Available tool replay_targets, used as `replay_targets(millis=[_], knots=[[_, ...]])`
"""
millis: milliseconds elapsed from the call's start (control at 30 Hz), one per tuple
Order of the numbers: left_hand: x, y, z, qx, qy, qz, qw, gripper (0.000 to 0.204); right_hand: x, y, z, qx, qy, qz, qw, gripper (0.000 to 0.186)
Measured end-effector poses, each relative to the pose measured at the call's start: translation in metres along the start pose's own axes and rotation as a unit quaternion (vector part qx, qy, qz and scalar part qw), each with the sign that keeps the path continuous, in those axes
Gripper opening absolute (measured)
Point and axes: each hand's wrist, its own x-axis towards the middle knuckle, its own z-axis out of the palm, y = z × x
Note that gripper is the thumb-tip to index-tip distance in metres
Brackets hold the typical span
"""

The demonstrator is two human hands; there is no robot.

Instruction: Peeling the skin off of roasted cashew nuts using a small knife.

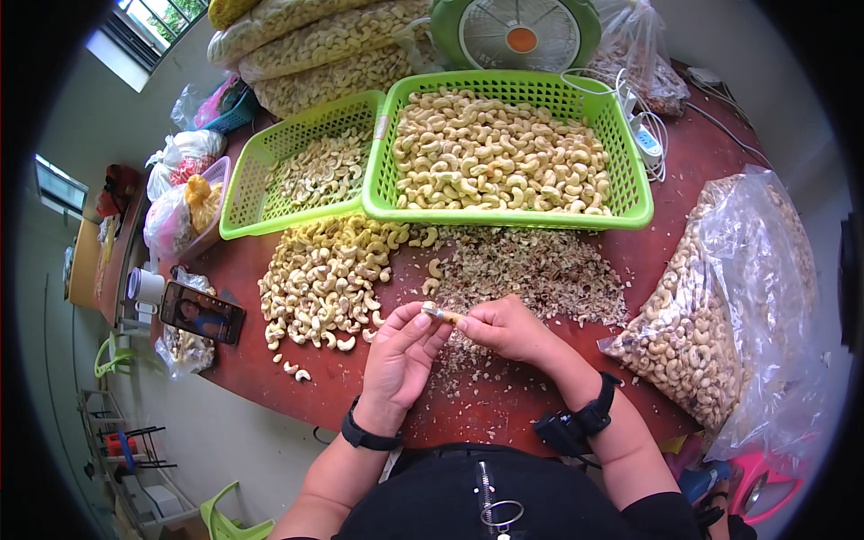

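My left hand (403, 355) pinches a pale cashew (428, 307) between thumb and fingertips, at the front middle of the red table. My right hand (504, 328) grips a small tool (448, 316) with a short metal tip and light handle, held against that nut. Behind my hands, a pile of cashews (317, 274) lies on the left and a spread of brown skin flakes and bits (531, 270) on the right.
A green basket of cashews (504, 153) and a flatter basket (247, 220) stand behind the piles. Filled sacks (319, 81), a green fan (517, 40) and a power strip (643, 135) are farther back. A phone (200, 313) stands left; a bag of nuts (684, 333) lies right.
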Motion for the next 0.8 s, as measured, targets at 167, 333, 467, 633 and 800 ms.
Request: replay_targets(millis=[167,333,467,633,800], knots=[[0.001,-0.001,0.000,-0.012,0.009,-0.004,1.000,0.019,0.000,0.000,0.000,-0.002,-0.001,0.000,1.000,0.041],[-0.003,0.004,0.009,-0.032,0.027,-0.014,0.999,0.019,0.000,0.000,-0.001,0.000,-0.007,0.001,1.000,0.040],[-0.011,0.014,0.010,0.160,0.055,0.193,0.967,0.020,-0.002,0.000,-0.016,-0.040,0.041,0.006,0.998,0.036],[-0.026,0.071,0.063,0.387,-0.018,0.653,0.651,0.019,-0.002,0.002,-0.038,-0.072,0.148,-0.011,0.986,0.038],[0.051,0.108,0.078,0.502,0.004,0.497,0.708,0.029,-0.007,0.002,-0.043,-0.113,0.177,0.003,0.978,0.037]])
